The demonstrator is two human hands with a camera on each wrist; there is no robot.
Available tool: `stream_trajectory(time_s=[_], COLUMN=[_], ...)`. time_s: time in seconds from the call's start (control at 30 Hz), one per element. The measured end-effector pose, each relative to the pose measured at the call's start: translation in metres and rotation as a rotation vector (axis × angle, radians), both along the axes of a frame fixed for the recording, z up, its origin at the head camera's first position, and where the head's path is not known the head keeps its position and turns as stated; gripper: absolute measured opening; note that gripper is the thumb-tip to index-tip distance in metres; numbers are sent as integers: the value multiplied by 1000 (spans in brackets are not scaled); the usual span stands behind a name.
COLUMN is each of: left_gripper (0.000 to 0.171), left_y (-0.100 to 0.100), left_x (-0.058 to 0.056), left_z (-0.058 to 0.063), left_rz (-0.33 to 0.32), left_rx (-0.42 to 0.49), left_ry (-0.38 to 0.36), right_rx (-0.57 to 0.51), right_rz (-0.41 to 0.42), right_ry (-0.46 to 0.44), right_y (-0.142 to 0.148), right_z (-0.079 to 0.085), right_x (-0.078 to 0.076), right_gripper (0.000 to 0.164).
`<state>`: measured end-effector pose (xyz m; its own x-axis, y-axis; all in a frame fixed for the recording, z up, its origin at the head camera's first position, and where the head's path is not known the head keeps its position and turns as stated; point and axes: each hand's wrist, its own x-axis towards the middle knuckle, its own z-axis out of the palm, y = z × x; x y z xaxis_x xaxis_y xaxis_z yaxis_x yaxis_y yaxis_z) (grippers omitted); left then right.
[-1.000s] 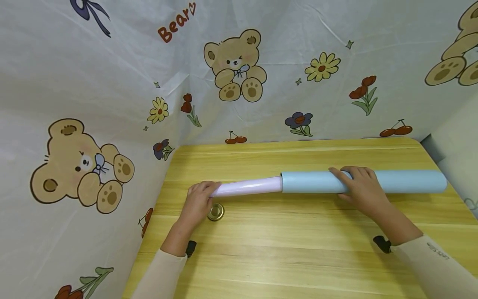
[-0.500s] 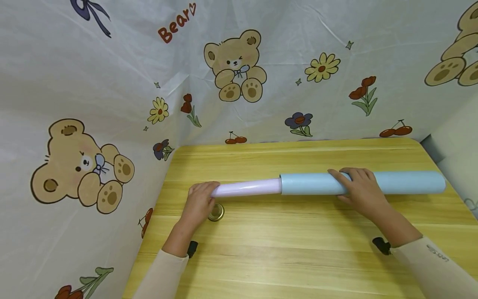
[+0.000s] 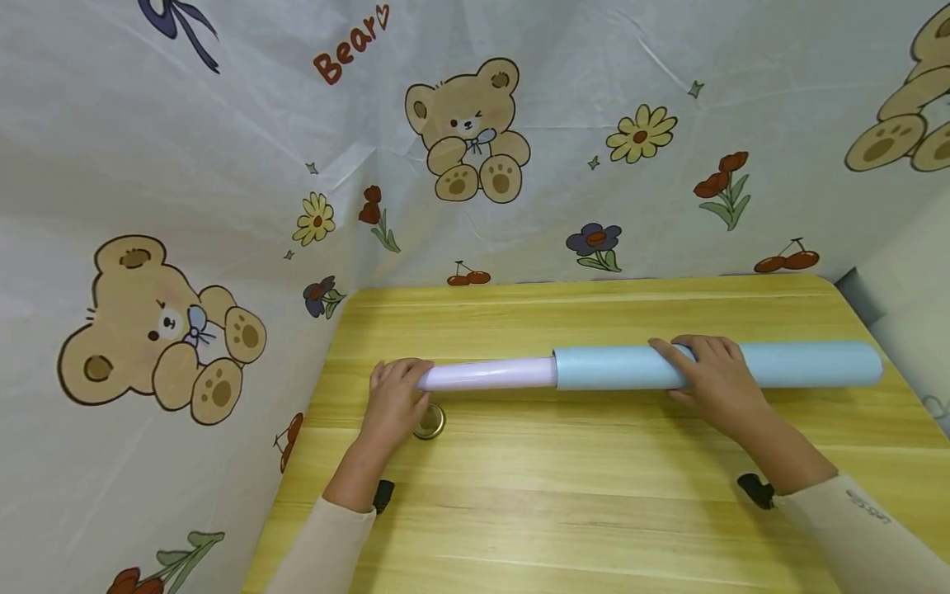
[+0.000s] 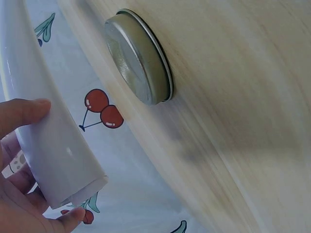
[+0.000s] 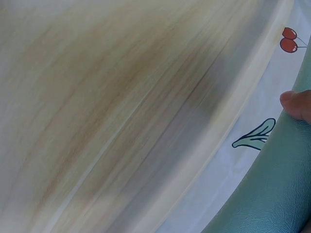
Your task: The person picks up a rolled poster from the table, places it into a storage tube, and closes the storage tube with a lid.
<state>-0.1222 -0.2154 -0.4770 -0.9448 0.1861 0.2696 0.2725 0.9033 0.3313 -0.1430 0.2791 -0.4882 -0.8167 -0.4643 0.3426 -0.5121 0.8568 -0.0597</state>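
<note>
My left hand (image 3: pixel 392 403) grips the left end of a glossy lilac rolled sheet (image 3: pixel 490 374); in the left wrist view the thumb lies on this lilac roll (image 4: pixel 58 131) and layered edges show at its end. The roll's right end is hidden inside a wider light blue roll (image 3: pixel 609 368), leather-textured in the right wrist view. My right hand (image 3: pixel 716 384) holds the blue roll around its middle, thumb toward the left. Both rolls lie nearly level, above the tabletop. Just below my left hand sits a round gold metal lid (image 3: pixel 430 421), partly covered by that hand in the head view.
The wood-grain table (image 3: pixel 564 495) spans the front. A white cloth (image 3: pixel 549 107) printed with bears, flowers and cherries hangs behind and to the left. The blue roll's right end reaches close to the table's right edge.
Both hands and both rolls have shifted slightly; the blue roll has moved a little left and nearer to me. The grips stay the same, and the lid has not moved.
</note>
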Motion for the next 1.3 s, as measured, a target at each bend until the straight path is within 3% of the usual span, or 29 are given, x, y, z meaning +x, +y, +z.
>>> stream_trajectory(time_s=[0.43, 0.67, 0.93, 1.3], left_gripper=[52, 54, 50, 47], left_y=[2, 4, 4, 7], left_x=[1, 3, 2, 3], left_z=[-2, -1, -4, -5], left_rz=[-13, 1, -35, -52], left_rx=[69, 131, 119, 125], left_ry=[72, 60, 102, 38], right_rx=[-5, -11, -10, -5], right_rz=[0, 0, -6, -12], right_ry=[9, 11, 14, -7], right_y=[-3, -6, -7, -11], right_z=[1, 2, 3, 6], right_x=[3, 4, 5, 6], right_gripper=[100, 99, 97, 95])
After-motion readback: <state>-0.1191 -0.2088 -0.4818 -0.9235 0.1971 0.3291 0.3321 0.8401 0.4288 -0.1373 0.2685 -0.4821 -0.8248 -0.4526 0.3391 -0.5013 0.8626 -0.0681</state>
